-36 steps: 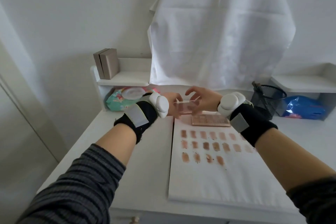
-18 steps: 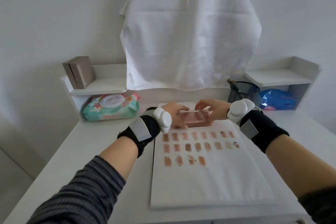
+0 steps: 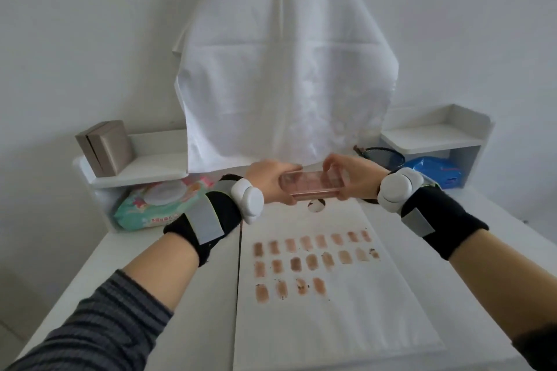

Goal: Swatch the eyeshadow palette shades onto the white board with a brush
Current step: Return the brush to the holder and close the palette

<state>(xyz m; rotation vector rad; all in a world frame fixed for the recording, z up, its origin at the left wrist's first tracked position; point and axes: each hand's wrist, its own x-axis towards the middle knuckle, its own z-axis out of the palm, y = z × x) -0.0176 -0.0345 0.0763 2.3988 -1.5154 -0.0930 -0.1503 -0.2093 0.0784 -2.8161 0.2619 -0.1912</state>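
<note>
Pink palette (image 3: 312, 187), seemingly closed, gripped by both hands.

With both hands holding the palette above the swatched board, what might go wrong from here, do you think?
1. The palette is held by its ends between the left hand and right hand; a slip could drop it onto the white board.
2. Loose powder specks lie beside the swatches; a passing sleeve might smear them.
</note>
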